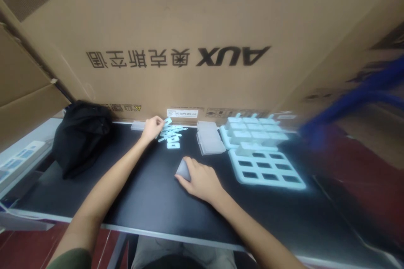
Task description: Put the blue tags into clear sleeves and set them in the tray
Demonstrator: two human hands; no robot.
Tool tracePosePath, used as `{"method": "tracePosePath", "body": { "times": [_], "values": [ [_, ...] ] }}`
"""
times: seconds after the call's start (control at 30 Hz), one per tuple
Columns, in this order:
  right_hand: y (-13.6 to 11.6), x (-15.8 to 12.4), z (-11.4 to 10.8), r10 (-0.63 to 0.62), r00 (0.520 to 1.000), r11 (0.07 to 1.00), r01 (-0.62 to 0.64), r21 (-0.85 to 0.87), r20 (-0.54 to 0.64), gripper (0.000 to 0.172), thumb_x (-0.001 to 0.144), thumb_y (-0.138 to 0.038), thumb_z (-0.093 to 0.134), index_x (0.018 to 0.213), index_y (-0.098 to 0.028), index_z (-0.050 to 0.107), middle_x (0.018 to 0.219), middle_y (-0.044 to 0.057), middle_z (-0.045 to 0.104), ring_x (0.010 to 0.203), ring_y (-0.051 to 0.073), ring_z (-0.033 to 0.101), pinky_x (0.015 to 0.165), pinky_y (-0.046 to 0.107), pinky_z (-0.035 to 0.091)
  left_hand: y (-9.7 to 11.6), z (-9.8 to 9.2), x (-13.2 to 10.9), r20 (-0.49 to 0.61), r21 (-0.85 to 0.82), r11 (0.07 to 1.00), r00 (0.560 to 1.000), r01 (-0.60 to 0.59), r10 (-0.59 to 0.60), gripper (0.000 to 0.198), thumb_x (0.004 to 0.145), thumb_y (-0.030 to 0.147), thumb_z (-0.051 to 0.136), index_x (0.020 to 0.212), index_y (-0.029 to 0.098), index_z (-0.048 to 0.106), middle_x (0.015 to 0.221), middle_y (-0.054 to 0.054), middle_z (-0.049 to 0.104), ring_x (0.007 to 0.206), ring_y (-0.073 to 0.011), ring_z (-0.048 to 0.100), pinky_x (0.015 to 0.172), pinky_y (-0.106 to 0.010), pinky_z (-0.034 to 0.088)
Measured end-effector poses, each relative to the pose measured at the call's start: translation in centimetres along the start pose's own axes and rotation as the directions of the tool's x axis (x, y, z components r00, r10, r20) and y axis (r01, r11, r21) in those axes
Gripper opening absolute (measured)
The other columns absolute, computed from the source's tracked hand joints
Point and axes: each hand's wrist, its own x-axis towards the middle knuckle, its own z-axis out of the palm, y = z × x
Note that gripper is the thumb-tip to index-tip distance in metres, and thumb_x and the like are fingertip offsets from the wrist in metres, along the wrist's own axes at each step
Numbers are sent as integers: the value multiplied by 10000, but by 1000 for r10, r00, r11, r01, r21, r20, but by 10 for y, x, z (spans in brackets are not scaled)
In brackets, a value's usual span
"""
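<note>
My left hand (153, 128) is closed in a pinch at the back of the table, on a small light-blue plastic piece (168, 121) with a slot in it. Beside those fingers lies a loose heap of similar light-blue pieces (173, 139). Nearer to me, my right hand (202, 178) is wrapped round a small translucent plastic box (183, 170), mostly hidden by the palm and fingers. Between the heap and the blue trays is a stack of frosted clear boxes (211, 138).
At right sit a light-blue tray with windows (261, 171) and a tray holding rows of blocks (252, 128). A black cloth bag (82, 138) lies on the left of the black tabletop (151, 206). A large AUX carton (176, 16) stands along the back edge.
</note>
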Motion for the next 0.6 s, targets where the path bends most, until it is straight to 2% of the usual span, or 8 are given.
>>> {"method": "tracePosePath", "body": {
  "times": [0.23,0.3,0.33,0.37,0.4,0.43,0.5,0.6],
  "values": [
    [10,2,13,-102,987,993,108,46,-122,643,960,-366,519,1533,-119,366,1305,185,540,1076,271,664,776,346,563,16,-5,-28,-82,101,994,995,-41,50,277,977,435,602,1106,213,707,1074,-112,716,1048,-276,665,915,-385,519],
    [13,3,15,-160,975,983,173,69,-155,720,934,-310,529,1576,-86,293,1290,197,519,1085,277,646,790,368,585,26,-13,-52,75,-13,977,974,-214,214,334,1001,460,571,1214,223,670,1075,-92,707,961,-239,668,904,-381,536],
    [15,3,15,-189,967,975,205,85,-170,730,929,-299,534,1580,-82,285,1276,194,524,1089,282,639,802,383,592,32,-18,-66,193,-119,946,928,-300,319,389,972,487,622,1270,239,649,1132,-91,698,936,-225,668,890,-375,550],
    [15,3,16,-218,959,965,239,104,-184,712,930,-298,539,1570,-90,305,1261,186,535,1093,285,634,820,398,598,37,-23,-81,331,-226,899,838,-375,433,482,919,502,705,1329,261,626,1223,-97,678,993,-227,666,920,-376,558],
    [15,3,16,-248,948,953,276,126,-199,673,936,-300,544,1548,-107,342,1250,176,552,1101,287,631,845,412,599,42,-28,-95,419,-316,846,737,-429,531,614,841,509,799,1373,271,607,1288,-108,660,1070,-244,659,973,-390,554],
    [15,4,16,-278,936,938,313,146,-218,625,944,-299,546,1521,-125,382,1247,168,571,1118,287,628,881,426,596,45,-32,-107,441,-363,809,679,-463,587,671,791,505,849,1375,275,614,1331,-121,648,1136,-265,647,1023,-411,540],
    [11,4,16,-330,906,909,381,169,-266,557,963,-294,549,1487,-148,427,1275,168,603,1174,290,618,965,452,573,47,-40,-125,433,-366,781,650,-506,624,611,819,469,837,1362,274,633,1311,-127,673,1198,-278,629,1076,-437,513],
    [9,3,15,-369,859,889,438,134,-356,556,988,-331,554,1494,-139,427,1324,192,627,1228,305,605,1019,480,544,34,-53,-132,398,-323,775,665,-543,632,453,859,448,805,1252,250,700,1241,-126,714,1158,-263,649,1032,-413,534]
  ]
}}
